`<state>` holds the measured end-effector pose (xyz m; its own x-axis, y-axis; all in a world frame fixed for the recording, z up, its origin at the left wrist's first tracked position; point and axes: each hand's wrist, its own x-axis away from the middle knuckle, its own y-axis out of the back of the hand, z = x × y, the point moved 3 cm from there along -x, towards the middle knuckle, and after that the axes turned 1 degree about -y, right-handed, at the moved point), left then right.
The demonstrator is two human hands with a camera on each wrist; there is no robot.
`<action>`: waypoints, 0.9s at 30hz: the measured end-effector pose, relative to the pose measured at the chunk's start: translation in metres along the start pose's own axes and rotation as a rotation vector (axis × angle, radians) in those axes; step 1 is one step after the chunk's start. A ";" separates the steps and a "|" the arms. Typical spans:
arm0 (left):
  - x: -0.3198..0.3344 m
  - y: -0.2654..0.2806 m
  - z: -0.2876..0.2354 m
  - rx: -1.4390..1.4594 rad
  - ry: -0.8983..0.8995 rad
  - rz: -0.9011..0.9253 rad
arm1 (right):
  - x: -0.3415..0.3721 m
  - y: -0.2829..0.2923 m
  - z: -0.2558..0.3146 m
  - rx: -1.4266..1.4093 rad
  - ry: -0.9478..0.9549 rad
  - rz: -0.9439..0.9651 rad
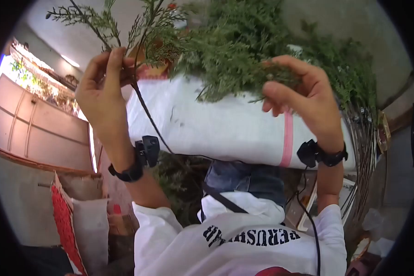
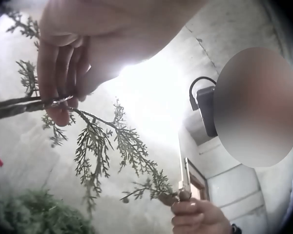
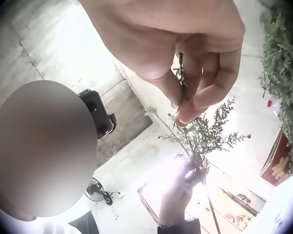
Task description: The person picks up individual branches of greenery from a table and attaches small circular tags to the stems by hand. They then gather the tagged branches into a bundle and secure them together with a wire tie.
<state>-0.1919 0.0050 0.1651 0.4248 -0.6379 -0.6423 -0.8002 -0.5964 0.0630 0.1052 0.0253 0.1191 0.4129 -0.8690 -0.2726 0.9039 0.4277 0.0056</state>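
Branch (image 1: 147, 110) at left is being pinched by left hand (image 1: 104, 99); right hand (image 1: 315, 96) is pinching sprig (image 3: 180, 61); seemingly assembling, next needing alignment.

White T-shirt (image 1: 170, 248), dark lettering (image 1: 273, 236); blue jeans (image 1: 244, 177); black wristbands (image 1: 128, 174), cameras (image 1: 149, 151), cable (image 1: 317, 239).

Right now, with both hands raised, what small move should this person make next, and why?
Perhaps ease the right hand over to the branch: that hand pinches a thin sprig, the left hand grips the branch, and a gap lies between the two hands.
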 end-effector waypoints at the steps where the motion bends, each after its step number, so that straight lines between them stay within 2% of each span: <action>1: 0.003 0.004 0.003 0.019 0.017 0.019 | 0.006 0.003 -0.003 -0.015 -0.028 0.013; 2: 0.008 0.008 0.006 0.002 0.027 0.011 | 0.010 0.007 -0.004 -0.012 -0.034 -0.014; 5: 0.028 0.010 0.022 -0.079 0.133 0.209 | 0.012 0.004 -0.011 -0.019 -0.042 -0.052; 6: 0.036 0.011 0.029 -0.084 0.138 0.208 | 0.012 0.003 -0.014 -0.021 -0.015 -0.104; 8: 0.057 0.002 0.047 -0.182 0.162 0.340 | 0.020 0.008 -0.020 -0.001 0.041 -0.244; 13: 0.107 -0.010 0.067 -0.251 0.203 0.326 | 0.044 0.028 -0.063 -0.127 -0.064 -0.230; 16: 0.135 -0.015 0.078 -0.242 0.284 0.321 | 0.065 0.043 -0.077 -0.241 -0.037 -0.400; 17: 0.143 -0.019 0.082 -0.263 0.244 0.342 | 0.067 0.046 -0.075 -0.225 -0.043 -0.405; 19: 0.156 -0.021 0.087 -0.321 0.169 0.380 | 0.074 0.053 -0.066 -0.156 -0.015 -0.582; 20: 0.161 -0.022 0.088 -0.320 0.188 0.381 | 0.077 0.053 -0.061 -0.124 -0.007 -0.665; 21: 0.166 -0.027 0.088 -0.283 0.173 0.442 | 0.078 0.048 -0.054 -0.115 -0.025 -0.658; 23: 0.178 -0.036 0.089 -0.197 0.155 0.562 | 0.088 0.041 -0.032 0.009 0.047 -0.853; 24: 0.183 -0.037 0.090 -0.185 0.189 0.567 | 0.099 0.042 -0.025 0.032 0.017 -0.850; 26: 0.191 -0.046 0.082 -0.161 0.034 0.652 | 0.116 0.041 -0.004 0.109 0.195 -0.473; 27: 0.195 -0.050 0.078 -0.144 -0.047 0.696 | 0.118 0.041 -0.002 0.133 0.163 -0.480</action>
<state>-0.1017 -0.0519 -0.0231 -0.1854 -0.8744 -0.4484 -0.8141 -0.1189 0.5684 0.1908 -0.0592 0.0853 -0.0640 -0.9052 -0.4202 0.9979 -0.0532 -0.0375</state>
